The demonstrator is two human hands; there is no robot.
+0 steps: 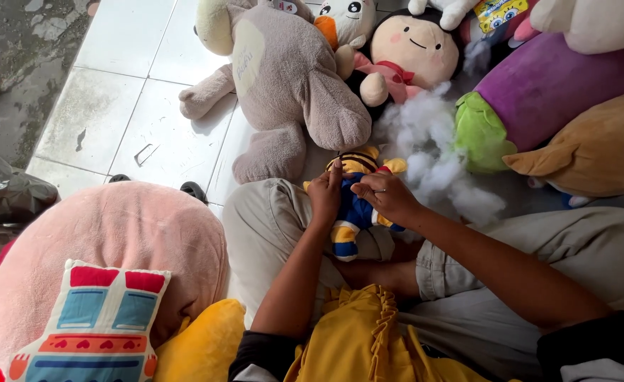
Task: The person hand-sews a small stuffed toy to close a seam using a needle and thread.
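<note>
Left hand [324,192] and right hand [385,198] both close on a small blue-and-yellow plush doll [355,205] lying on the lap; white stuffing [432,152] lies at two o'clock from the doll.

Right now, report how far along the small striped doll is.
Done: the small striped doll already looks filled out, lying on the person's lap. In hand: the left hand grips its body while the right hand pinches at its upper part. Left: loose white stuffing lies on the floor beside it; whether the seam is closed cannot be seen.
</note>
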